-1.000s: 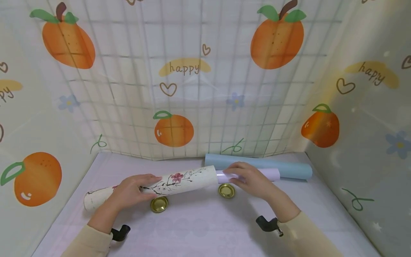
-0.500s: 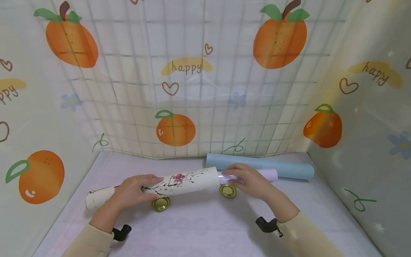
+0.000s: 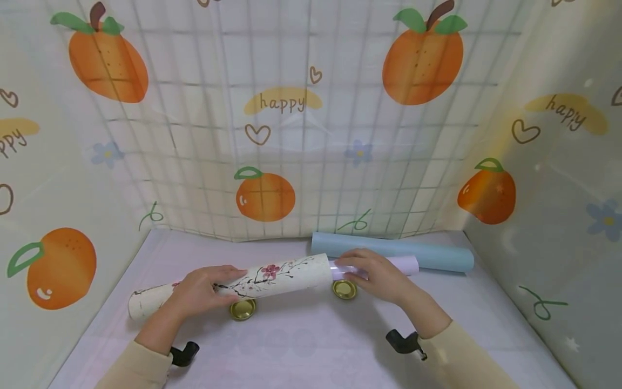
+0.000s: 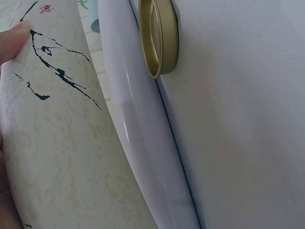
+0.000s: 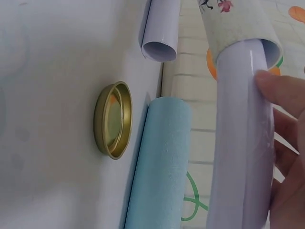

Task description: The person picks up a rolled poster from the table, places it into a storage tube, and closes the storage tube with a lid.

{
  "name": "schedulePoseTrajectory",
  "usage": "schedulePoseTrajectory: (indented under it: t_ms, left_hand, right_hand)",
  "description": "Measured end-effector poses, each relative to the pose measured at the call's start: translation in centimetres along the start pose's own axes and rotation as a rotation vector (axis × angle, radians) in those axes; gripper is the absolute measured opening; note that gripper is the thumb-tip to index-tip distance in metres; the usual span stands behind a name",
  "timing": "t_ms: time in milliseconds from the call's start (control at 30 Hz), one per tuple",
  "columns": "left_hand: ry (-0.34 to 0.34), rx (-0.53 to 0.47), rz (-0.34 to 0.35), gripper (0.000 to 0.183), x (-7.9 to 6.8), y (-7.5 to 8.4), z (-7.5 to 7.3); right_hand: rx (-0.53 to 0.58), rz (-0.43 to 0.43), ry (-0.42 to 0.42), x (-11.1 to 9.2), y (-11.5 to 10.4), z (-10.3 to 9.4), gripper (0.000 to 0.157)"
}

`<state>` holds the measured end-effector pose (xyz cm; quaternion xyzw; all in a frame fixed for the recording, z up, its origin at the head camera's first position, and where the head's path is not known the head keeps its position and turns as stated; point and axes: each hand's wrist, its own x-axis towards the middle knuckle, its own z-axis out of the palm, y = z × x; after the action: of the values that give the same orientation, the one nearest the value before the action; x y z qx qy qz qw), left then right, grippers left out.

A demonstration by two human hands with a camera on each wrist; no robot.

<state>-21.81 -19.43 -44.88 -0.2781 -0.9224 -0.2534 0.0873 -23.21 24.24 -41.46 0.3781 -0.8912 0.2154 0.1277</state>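
My left hand [image 3: 201,289] grips a cream cardboard tube [image 3: 286,275] printed with dark branches and red blossoms, its right end raised a little. A pale lilac paper roll [image 3: 405,265] sits partly inside the tube's right mouth. My right hand [image 3: 376,273] pinches this roll close to the mouth; in the right wrist view the roll [image 5: 240,143] passes into the tube [image 5: 240,24]. How far it reaches inside is hidden. Two round gold lids, a left lid [image 3: 242,309] and a right lid [image 3: 344,290], lie on the table just in front.
A light blue roll [image 3: 393,251] lies at the back of the table, behind my right hand. Another pale lilac roll [image 5: 162,28] lies on the table behind the tube. Patterned cloth walls [image 3: 194,178] enclose the back and sides.
The lilac roll has slid slightly left, a little deeper into the tube, with my right hand moving along. My left hand keeps its hold. The head view has shifted slightly.
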Motion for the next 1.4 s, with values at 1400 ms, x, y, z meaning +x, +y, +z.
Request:
schedulePoseTrajectory:
  t_ms: [1400]
  left_hand:
    - [0.018,0.006,0.034,0.059,-0.3,-0.4,0.1]
  right_hand:
    - [0.035,0.255,0.14,-4.9,5.3,-3.2,0.037]
